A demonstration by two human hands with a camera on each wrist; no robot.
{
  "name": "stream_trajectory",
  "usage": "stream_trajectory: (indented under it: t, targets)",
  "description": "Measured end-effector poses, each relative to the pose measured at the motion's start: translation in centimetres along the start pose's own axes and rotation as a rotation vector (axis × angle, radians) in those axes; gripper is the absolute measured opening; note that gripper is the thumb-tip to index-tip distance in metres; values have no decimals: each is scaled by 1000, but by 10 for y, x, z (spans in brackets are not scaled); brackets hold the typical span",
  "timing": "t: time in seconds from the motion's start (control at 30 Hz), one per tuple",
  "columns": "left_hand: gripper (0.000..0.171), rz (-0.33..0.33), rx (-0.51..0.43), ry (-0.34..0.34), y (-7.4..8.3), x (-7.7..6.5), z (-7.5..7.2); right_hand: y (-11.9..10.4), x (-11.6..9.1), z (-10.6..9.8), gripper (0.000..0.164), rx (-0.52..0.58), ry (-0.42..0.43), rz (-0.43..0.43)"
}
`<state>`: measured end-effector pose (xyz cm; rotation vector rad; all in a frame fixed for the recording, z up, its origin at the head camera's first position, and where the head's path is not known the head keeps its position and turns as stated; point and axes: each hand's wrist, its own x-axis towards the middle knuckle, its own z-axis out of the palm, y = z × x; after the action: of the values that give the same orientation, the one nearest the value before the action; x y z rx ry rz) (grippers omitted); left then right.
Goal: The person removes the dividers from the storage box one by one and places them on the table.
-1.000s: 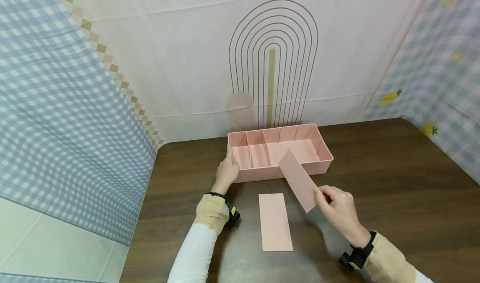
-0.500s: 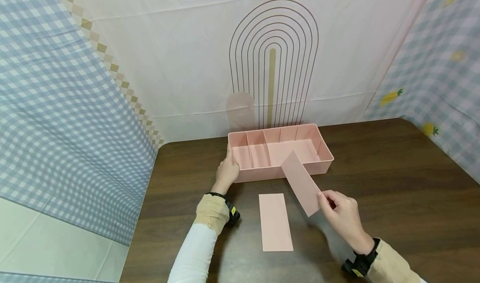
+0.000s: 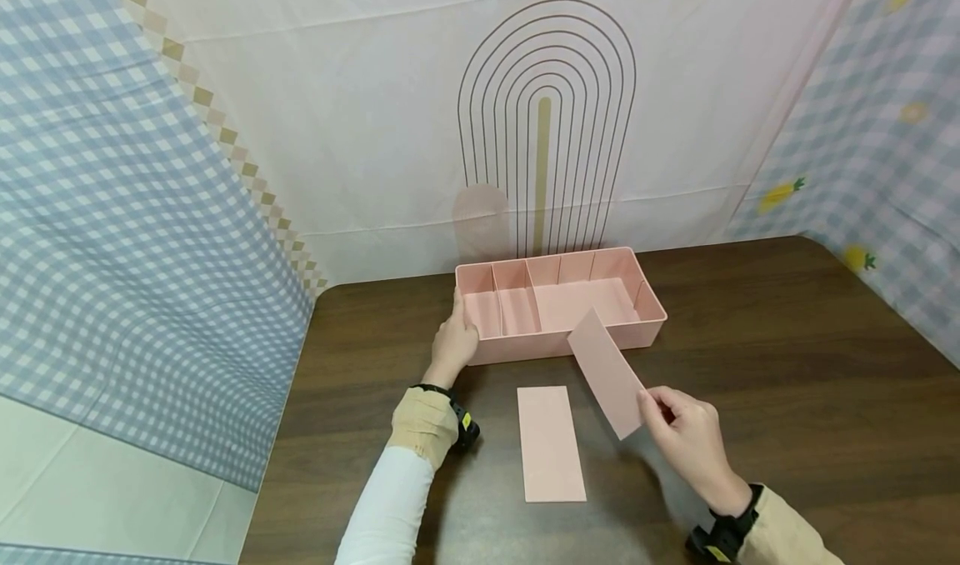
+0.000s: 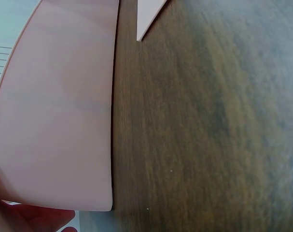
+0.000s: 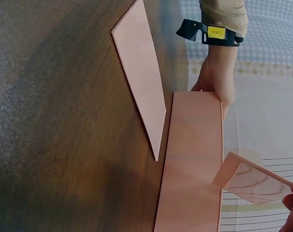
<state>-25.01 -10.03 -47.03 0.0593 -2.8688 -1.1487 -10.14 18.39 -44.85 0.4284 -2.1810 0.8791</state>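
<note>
With 12 o'clock pointing away from the person in the head view, the left hand [image 3: 453, 342] rests against the left end of the pink box [image 3: 525, 348], index finger along the end wall; whether the other fingers curl round the corner, I cannot tell. The box stretches toward 3 o'clock, its two dividers [image 3: 535, 298] running nearly 12 to 6, its widest section [image 3: 585, 297] at the right. A loose slat [image 3: 551, 444] lies flat on the table [image 3: 360, 415] at 6 o'clock from the box, between the hands. The held slat [image 3: 606, 373] slants from 11 to 5, turned anticlockwise from the dividers, a skew that seems to matter most; its far end overlaps the front wall in view, contact unclear. The right hand [image 3: 686, 432], the nearer one, pinches its 4 o'clock corner between thumb and fingers, so its length lies toward 10 or 11 from the grip, boxward
</note>
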Motion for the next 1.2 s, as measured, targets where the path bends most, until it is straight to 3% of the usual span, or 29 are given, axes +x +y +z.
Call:
stream_trajectory:
  t: [0.7,1.2]
  targets:
    - [66,-10,-31,-11,0,1,0,3,-13,1,23,-50,-133,124]
    - [63,-25,-44,-18,3,0,-1,3,-18,2,24,-68,-188,155]
